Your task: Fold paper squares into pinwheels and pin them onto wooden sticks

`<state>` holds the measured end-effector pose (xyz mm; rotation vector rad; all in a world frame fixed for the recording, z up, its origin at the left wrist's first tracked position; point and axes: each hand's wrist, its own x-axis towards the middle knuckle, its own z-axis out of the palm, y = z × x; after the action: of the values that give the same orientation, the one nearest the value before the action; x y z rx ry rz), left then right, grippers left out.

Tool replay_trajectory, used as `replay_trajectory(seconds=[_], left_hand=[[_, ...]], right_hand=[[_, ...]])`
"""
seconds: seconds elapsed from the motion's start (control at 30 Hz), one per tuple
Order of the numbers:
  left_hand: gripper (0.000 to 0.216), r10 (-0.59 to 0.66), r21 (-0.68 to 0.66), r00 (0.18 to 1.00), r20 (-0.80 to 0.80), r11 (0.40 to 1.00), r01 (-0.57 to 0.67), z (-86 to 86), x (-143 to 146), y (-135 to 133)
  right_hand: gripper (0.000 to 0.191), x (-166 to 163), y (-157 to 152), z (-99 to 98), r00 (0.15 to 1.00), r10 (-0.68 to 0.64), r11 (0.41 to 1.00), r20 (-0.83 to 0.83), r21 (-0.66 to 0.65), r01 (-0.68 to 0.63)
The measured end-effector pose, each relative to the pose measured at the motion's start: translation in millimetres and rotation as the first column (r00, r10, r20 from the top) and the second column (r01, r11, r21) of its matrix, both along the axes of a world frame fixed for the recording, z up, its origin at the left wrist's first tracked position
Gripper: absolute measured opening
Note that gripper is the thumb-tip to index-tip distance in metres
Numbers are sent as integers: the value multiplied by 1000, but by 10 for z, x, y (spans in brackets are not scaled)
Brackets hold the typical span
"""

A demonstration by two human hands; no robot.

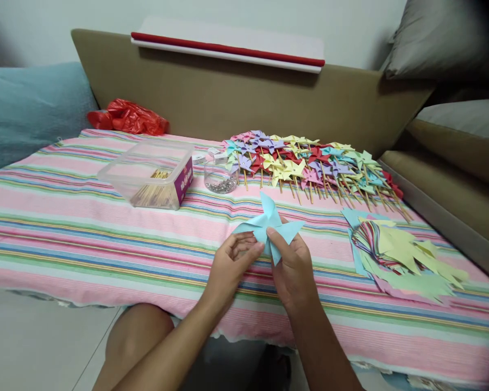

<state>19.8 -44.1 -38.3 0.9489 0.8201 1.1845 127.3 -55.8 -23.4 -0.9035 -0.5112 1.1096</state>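
Observation:
A light blue paper pinwheel (269,224) is held up over the striped cloth in front of me. My right hand (294,269) pinches its centre with thumb and fingers. My left hand (230,266) curls under its left side, fingertips touching the folded paper. Whether a pin or stick is in the pinwheel is hidden by my fingers.
A striped cloth (85,239) covers the low table. On it stand a clear plastic box of wooden sticks (150,174), a small jar of pins (220,178), a heap of finished pinwheels (309,165) and a stack of cut coloured paper (399,252). A red bag (128,117) lies behind.

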Motion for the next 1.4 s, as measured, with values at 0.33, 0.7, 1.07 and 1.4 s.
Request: replay_trajectory(seconds=[0.33, 0.7, 1.07, 1.4], left_hand=[[21, 189, -76, 972, 141, 981, -179, -35, 131, -99], [29, 303, -162, 942, 147, 946, -280, 54, 63, -39], [35, 335, -172, 921, 200, 937, -304, 58, -140, 136], [34, 286, -95, 954, 93, 956, -277, 71, -130, 112]], right_hand=[[42, -209, -61, -23, 995, 5, 1000, -102, 4, -4], [57, -228, -90, -53, 997, 31, 999, 66, -36, -29], [35, -145, -131, -88, 759, 69, 974, 648, 120, -191], [11, -69, -77, -58, 794, 31, 989, 607, 94, -111]])
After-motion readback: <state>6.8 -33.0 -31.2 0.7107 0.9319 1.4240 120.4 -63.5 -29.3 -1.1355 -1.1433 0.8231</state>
